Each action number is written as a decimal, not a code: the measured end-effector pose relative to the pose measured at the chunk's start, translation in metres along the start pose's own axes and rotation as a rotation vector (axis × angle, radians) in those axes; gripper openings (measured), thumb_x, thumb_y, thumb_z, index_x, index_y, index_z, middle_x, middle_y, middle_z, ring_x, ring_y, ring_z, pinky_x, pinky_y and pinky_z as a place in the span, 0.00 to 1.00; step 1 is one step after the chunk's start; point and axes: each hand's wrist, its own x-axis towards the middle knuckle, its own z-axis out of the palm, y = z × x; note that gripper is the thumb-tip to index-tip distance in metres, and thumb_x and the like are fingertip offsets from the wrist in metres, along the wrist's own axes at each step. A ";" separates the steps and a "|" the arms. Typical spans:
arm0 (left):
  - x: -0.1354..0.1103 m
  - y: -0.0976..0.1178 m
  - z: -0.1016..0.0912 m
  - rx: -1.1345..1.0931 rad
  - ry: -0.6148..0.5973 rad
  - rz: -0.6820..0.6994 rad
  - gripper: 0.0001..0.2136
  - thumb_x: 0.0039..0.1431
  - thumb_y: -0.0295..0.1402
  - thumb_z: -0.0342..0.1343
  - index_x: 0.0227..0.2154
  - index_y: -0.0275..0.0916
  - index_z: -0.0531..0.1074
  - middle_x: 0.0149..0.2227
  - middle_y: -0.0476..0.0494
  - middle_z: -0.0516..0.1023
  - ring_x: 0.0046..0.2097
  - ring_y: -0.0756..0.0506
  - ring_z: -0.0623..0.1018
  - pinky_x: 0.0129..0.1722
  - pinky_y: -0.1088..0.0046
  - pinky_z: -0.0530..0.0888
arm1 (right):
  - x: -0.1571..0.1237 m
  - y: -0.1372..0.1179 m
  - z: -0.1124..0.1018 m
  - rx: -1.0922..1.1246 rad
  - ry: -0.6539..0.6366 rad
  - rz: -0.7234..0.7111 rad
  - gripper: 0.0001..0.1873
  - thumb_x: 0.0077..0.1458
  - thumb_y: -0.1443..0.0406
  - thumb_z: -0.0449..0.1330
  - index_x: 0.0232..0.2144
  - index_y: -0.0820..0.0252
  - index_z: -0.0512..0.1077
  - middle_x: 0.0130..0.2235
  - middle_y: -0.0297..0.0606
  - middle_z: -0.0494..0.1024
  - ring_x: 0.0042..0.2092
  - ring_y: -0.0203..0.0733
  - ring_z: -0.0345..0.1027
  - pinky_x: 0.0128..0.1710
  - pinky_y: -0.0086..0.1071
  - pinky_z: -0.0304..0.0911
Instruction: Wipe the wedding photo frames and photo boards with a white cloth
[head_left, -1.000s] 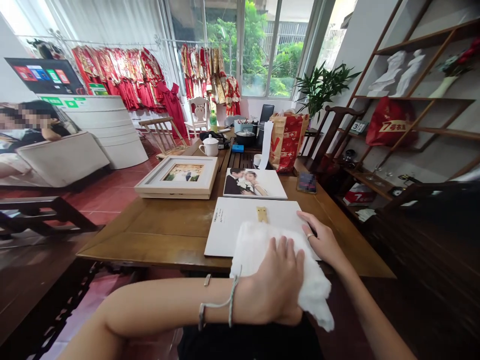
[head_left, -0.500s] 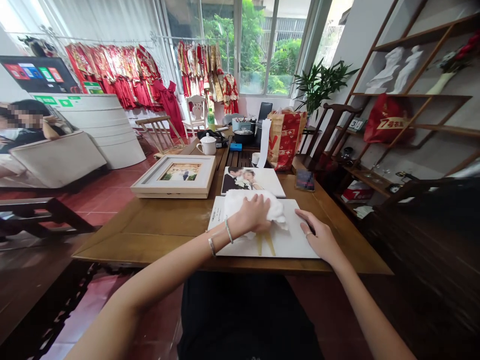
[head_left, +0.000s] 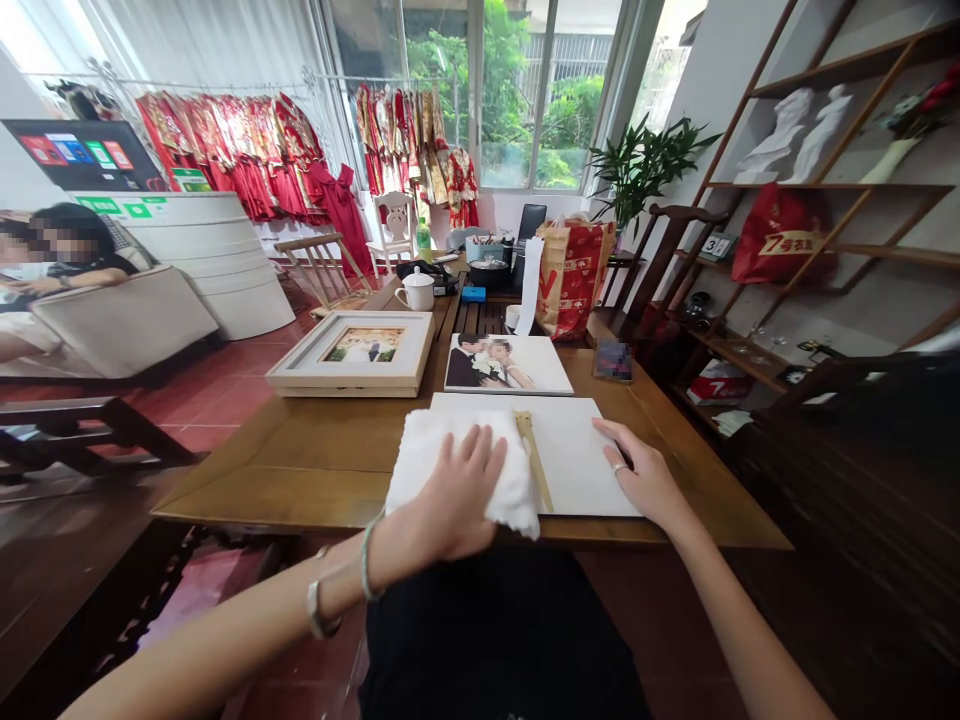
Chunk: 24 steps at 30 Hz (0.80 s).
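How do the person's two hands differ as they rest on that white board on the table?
The left hand lies flat on a white cloth at the white board's near left corner; the right hand rests bare on the board's right edge. The left wrist carries bracelets, while the right hand wears a ring. Both are palm down with fingers open, gripping nothing.

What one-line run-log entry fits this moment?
left hand: flat on white cloth | cloth: over white album, left part | right hand: on album's right edge
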 end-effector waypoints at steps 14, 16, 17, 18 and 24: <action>0.038 -0.036 0.013 -0.033 0.274 0.001 0.35 0.50 0.38 0.53 0.60 0.30 0.53 0.63 0.28 0.54 0.63 0.32 0.54 0.58 0.51 0.54 | -0.003 -0.005 -0.003 0.006 -0.005 -0.002 0.22 0.58 0.65 0.47 0.54 0.55 0.63 0.56 0.40 0.70 0.58 0.45 0.63 0.55 0.42 0.60; 0.053 -0.047 0.019 -0.044 0.304 -0.024 0.33 0.53 0.39 0.51 0.61 0.32 0.52 0.63 0.30 0.53 0.63 0.34 0.53 0.59 0.51 0.52 | -0.003 -0.004 -0.003 0.005 -0.008 -0.001 0.22 0.58 0.65 0.47 0.54 0.56 0.63 0.56 0.41 0.70 0.58 0.45 0.63 0.56 0.42 0.60; 0.058 -0.051 0.021 -0.050 0.302 -0.033 0.33 0.54 0.38 0.51 0.61 0.32 0.51 0.64 0.30 0.52 0.64 0.34 0.52 0.59 0.51 0.51 | -0.002 -0.004 -0.003 0.005 -0.008 -0.002 0.22 0.58 0.65 0.47 0.54 0.56 0.64 0.56 0.41 0.70 0.58 0.45 0.63 0.56 0.42 0.60; 0.060 -0.053 0.021 -0.056 0.295 -0.036 0.32 0.55 0.38 0.50 0.62 0.33 0.50 0.64 0.31 0.51 0.64 0.34 0.51 0.59 0.50 0.50 | -0.002 -0.003 -0.003 0.005 -0.008 -0.003 0.21 0.58 0.65 0.47 0.54 0.57 0.64 0.56 0.41 0.70 0.57 0.45 0.63 0.56 0.42 0.60; 0.034 -0.039 0.015 -0.117 0.210 -0.001 0.33 0.55 0.38 0.49 0.63 0.35 0.47 0.65 0.32 0.46 0.65 0.34 0.46 0.60 0.48 0.47 | -0.003 -0.003 -0.005 0.011 0.002 -0.012 0.21 0.58 0.65 0.47 0.54 0.55 0.64 0.56 0.40 0.70 0.57 0.45 0.63 0.56 0.42 0.60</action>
